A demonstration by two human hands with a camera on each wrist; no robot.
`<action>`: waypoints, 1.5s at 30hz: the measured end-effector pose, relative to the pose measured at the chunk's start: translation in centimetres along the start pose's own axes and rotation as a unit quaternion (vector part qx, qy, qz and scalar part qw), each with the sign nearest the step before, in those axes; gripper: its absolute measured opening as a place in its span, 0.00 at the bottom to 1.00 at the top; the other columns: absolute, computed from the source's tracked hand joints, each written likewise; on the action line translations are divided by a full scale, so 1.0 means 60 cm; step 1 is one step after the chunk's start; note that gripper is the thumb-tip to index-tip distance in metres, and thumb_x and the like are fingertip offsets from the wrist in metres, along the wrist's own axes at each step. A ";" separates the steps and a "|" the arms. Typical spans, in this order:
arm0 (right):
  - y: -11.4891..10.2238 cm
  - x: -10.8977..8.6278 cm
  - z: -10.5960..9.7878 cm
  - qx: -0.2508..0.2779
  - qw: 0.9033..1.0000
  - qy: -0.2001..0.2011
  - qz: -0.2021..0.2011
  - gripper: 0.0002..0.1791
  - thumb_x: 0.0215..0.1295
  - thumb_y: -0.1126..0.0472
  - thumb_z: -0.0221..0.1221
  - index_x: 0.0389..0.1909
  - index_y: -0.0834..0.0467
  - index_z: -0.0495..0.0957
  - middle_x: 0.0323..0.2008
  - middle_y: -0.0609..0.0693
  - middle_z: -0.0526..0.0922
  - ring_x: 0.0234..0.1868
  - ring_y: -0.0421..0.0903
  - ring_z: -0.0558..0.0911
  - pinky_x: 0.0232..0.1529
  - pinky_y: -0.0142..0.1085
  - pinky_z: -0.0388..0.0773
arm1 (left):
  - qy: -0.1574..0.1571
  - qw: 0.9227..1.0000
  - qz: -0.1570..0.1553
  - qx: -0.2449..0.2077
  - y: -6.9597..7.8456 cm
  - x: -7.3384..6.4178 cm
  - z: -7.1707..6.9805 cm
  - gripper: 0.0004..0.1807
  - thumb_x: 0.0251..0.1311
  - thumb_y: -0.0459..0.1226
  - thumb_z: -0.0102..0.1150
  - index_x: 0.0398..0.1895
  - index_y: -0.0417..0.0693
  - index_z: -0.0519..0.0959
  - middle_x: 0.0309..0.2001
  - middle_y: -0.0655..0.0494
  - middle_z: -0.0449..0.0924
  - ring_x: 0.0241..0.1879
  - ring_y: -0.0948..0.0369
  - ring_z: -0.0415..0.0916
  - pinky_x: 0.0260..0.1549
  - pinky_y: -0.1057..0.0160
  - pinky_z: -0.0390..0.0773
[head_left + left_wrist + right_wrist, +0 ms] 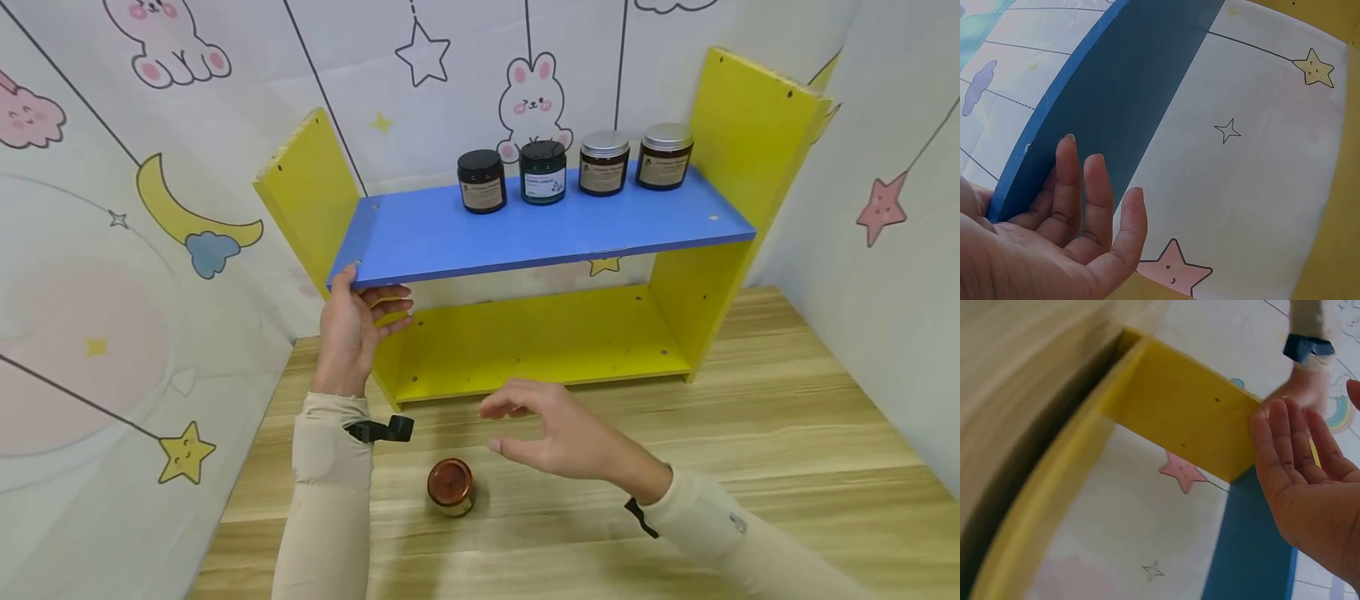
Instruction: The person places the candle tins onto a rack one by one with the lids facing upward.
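My left hand (351, 333) holds the front left corner of the blue shelf board (427, 237), its thumb on top and its fingers underneath. In the left wrist view the loosely bent fingers (1099, 206) show beside the dark underside of the board (1110, 81). Nothing is in my right hand (551, 429), which hovers in front of the shelf unit with fingers and thumb apart; the right wrist view shows its relaxed fingers (1282, 437). A brown glass jar (452, 487) stands on the wooden table, below and between both hands, touched by neither.
Along the back of the blue board stand two black-lidded jars (482, 182) (543, 172) and two silver-lidded jars (603, 163) (665, 157). Yellow side panels (750, 125) rise at both ends, over a yellow bottom board (525, 342). Cartoon-printed sheets surround the wooden table (810, 467).
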State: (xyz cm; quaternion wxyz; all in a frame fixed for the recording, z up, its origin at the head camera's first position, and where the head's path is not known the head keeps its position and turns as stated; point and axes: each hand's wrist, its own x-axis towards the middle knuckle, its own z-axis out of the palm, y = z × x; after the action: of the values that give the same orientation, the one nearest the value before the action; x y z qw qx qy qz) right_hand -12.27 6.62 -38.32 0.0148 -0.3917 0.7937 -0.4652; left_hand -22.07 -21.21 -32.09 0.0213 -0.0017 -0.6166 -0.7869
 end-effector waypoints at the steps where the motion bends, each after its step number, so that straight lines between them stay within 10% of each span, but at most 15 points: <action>1: 0.005 -0.004 0.007 -0.001 1.000 -0.003 0.006 0.18 0.68 0.57 0.66 0.57 0.50 0.80 0.52 0.40 0.83 0.53 0.39 0.82 0.57 0.40 0.79 | -0.001 1.000 0.000 0.000 0.001 0.001 0.000 0.31 0.80 0.55 0.30 0.76 0.49 0.57 0.35 0.55 0.86 0.38 0.54 0.81 0.53 0.46 0.79; 19: 0.081 -0.038 0.078 0.095 0.990 -0.047 0.089 0.27 0.68 0.56 0.65 0.67 0.49 0.73 0.63 0.45 0.78 0.66 0.48 0.76 0.65 0.50 0.74 | 0.002 1.000 0.000 -0.003 0.000 -0.002 -0.003 0.31 0.80 0.55 0.31 0.75 0.48 0.59 0.35 0.54 0.86 0.38 0.54 0.81 0.51 0.48 0.80; 45: 0.105 -0.031 0.150 0.036 0.988 -0.081 0.124 0.42 0.59 0.54 0.71 0.74 0.41 0.65 0.72 0.43 0.67 0.69 0.49 0.71 0.67 0.54 0.69 | 0.000 1.000 0.000 0.006 0.000 0.000 0.000 0.32 0.80 0.55 0.30 0.77 0.49 0.55 0.35 0.55 0.86 0.39 0.54 0.81 0.54 0.45 0.77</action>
State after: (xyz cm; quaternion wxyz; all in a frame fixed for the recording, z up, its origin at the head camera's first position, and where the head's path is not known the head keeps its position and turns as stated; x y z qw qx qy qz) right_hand -11.32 2.87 -48.79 0.1509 -0.3253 0.8150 -0.4552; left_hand -22.08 -21.23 -32.06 0.0211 -0.0014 -0.6215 -0.7831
